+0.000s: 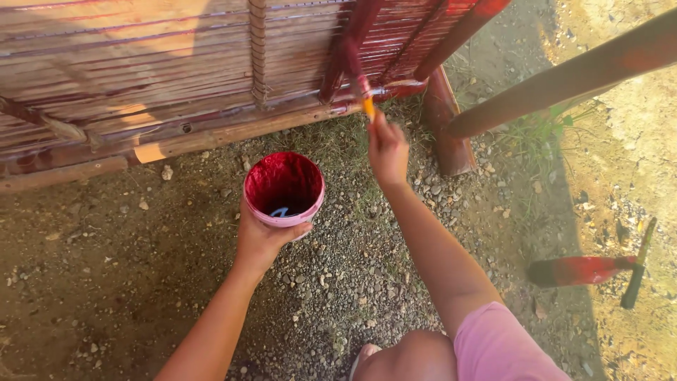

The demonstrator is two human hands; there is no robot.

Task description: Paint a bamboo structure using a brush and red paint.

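Observation:
My left hand [262, 238] grips a small pink tub [285, 189] from below; its inside is coated with red paint. My right hand [387, 151] holds a paintbrush [361, 83] with an orange handle, raised toward the underside of a bamboo slat frame [141, 77]. The brush's red-stained bristles touch a dark red painted rail [338, 63] of that frame. The frame's right part is painted red; its left part is bare brown bamboo.
Gravel and dirt ground [338, 282] lies under me. A red-painted post [446, 127] stands right of my hand. A long pole [571, 77] crosses at upper right. A red-smeared stick [585, 269] lies on the ground at right. My knee [416, 356] shows below.

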